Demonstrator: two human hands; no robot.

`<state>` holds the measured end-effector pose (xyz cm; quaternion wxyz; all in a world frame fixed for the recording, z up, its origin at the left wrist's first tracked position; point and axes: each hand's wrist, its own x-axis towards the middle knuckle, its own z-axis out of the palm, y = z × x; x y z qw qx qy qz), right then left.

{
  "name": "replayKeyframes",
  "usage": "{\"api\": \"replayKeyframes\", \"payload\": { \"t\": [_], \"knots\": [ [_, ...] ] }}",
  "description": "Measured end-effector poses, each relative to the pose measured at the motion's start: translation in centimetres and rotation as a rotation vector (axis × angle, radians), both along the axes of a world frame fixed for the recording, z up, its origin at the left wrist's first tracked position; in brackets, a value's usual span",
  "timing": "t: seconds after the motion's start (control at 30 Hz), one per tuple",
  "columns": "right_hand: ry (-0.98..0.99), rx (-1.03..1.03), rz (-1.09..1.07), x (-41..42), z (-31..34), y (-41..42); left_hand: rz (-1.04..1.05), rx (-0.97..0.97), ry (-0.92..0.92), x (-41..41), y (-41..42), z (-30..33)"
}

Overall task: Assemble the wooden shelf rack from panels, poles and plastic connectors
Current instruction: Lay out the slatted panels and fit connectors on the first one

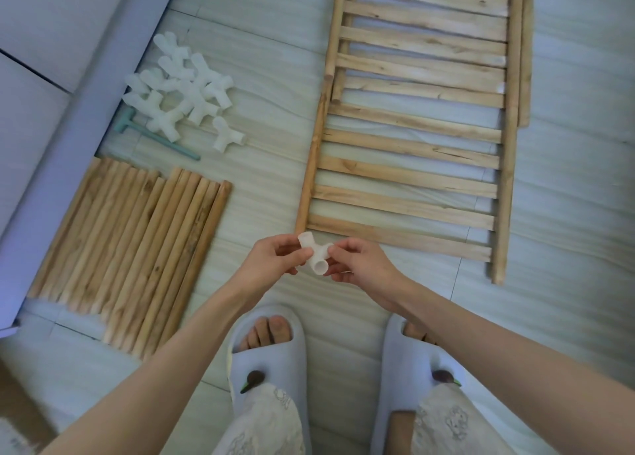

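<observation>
Above the floor (268, 186) near its front edge, between the slippers and the slatted panel (412, 138), left hand (271, 258) and right hand (360, 265) fingers pinch one white connector (314, 253).

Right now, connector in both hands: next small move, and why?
Probably press the white connector, held by left hand and right hand, onto the slatted panel's near-left rail end: it lies bare just beyond the hands.
</observation>
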<state>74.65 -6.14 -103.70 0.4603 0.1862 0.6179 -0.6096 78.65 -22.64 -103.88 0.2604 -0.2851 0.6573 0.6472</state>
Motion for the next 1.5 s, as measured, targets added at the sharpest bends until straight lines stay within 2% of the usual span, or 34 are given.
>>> {"api": "replayKeyframes", "payload": {
  "t": [0.23, 0.3, 0.37, 0.47, 0.53, 0.63, 0.8, 0.97, 1.1, 1.27, 1.4, 1.5],
  "knots": [
    [0.018, 0.035, 0.01, 0.0, -0.4, -0.1, 0.015, 0.077, -0.012, 0.8, 0.3, -0.3],
    [0.053, 0.083, 0.049, 0.1, -0.8, -0.3, 0.004, 0.038, -0.016, 1.0, 0.3, -0.5],
    [0.227, 0.23, 0.192, 0.1, -1.2, -0.4, -0.01, -0.104, -0.022, 1.3, 0.0, -0.9],
    [0.736, 0.575, 0.594, -0.7, -2.4, 0.2, -0.015, -0.318, -0.049, 1.7, -0.9, -1.4],
    [0.947, 0.751, 0.774, -1.7, -3.2, 0.9, -0.034, -0.378, -0.057, 2.2, -1.2, -1.5],
    [0.972, 0.875, 0.939, -2.7, -4.0, 1.3, -0.101, -0.467, -0.064, 2.8, -1.0, -1.6],
    [1.121, 0.886, 1.115, -3.3, -4.3, 1.0, -0.109, -0.513, -0.022, 2.5, -0.4, -1.8],
    [1.122, 0.88, 1.154, -3.5, -4.3, 0.6, -0.079, -0.513, -0.004, 1.7, 0.3, -1.8],
    [0.966, 0.762, 1.052, -3.6, -4.0, 0.6, 0.004, -0.515, 0.044, 1.7, 0.6, -1.9],
    [0.817, 0.597, 0.958, -4.4, -3.3, 0.4, 0.098, -0.337, 0.113, 2.2, 0.2, -1.5],
    [0.804, 0.562, 0.897, -4.7, -2.5, 0.2, 0.041, -0.342, 0.276, 2.4, 0.0, -1.0],
    [0.869, 0.539, 0.881, -5.2, -1.2, 0.1, 0.023, -0.394, 0.427, 1.8, 0.2, 0.0]
  ]
}}
